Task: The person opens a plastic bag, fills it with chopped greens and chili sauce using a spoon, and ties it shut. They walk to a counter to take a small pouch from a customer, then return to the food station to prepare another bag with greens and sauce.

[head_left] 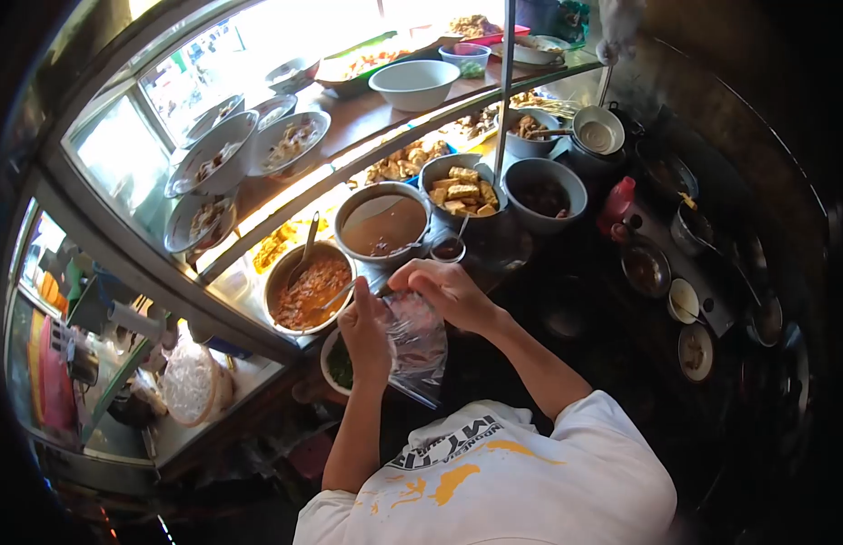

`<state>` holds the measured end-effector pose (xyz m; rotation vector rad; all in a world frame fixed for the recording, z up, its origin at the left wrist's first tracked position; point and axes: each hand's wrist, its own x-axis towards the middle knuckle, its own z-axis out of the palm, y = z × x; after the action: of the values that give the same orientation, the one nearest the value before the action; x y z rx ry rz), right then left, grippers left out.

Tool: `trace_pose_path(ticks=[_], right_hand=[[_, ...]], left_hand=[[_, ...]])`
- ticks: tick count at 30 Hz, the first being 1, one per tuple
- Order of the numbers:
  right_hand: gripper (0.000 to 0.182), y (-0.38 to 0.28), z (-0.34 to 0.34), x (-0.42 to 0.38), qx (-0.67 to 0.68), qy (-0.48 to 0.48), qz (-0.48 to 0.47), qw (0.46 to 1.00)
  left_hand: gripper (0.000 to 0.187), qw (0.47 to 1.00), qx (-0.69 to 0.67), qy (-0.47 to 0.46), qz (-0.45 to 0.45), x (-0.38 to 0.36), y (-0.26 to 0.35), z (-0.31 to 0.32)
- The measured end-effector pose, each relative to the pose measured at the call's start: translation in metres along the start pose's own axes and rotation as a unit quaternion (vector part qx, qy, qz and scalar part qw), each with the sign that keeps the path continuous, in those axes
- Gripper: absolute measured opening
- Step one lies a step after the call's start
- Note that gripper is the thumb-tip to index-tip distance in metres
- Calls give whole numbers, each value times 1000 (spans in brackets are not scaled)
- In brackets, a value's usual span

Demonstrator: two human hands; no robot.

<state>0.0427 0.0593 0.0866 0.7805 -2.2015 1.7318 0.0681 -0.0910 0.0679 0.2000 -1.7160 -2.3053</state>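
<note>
A clear plastic bag (416, 338) hangs between my two hands, above the front edge of the counter. My left hand (364, 338) is closed at the bag's left side, close to a pot of chunky red sauce (303, 298) with spoons in it. Curled over the bag's top right is my right hand (447, 292); its fingertips are partly hidden. Behind the hands stand a pot of brown broth (382, 221) and a small cup of dark sauce (448, 250) with a spoon. Partly covered by my left forearm, a bowl of greens (340, 363) sits below.
Farther back are a bowl of fried tofu blocks (462, 193) and a grey bowl of dark food (545, 196). A glass display shelf (349, 118) carries several dishes and an upturned-rim white bowl (414, 85). To the right lie a red bottle (616, 207) and several pans.
</note>
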Motion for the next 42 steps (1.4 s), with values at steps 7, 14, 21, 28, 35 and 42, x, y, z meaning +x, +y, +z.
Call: trace_pose_path(ticks=[7, 14, 21, 28, 35, 42], right_hand=[[16, -23, -34, -8, -27, -148, -8, 989], [13, -2, -59, -8, -45, -91, -65, 993], [21, 23, -72, 18, 127, -58, -85, 987], [33, 10, -98, 59, 296, -226, 80, 925], [16, -23, -137, 140, 375, -240, -168, 879], [19, -52, -141, 222, -128, 123, -411, 894]], left_hand=[[52, 988, 83, -96, 85, 7, -1, 6], [14, 961, -54, -270, 18, 15, 21, 14], [13, 935, -154, -291, -129, 37, 38, 30], [24, 886, -96, -454, 8, 66, 80, 50], [31, 907, 27, -411, 90, 93, 150, 88], [22, 839, 267, -92, 465, 174, 179, 144]])
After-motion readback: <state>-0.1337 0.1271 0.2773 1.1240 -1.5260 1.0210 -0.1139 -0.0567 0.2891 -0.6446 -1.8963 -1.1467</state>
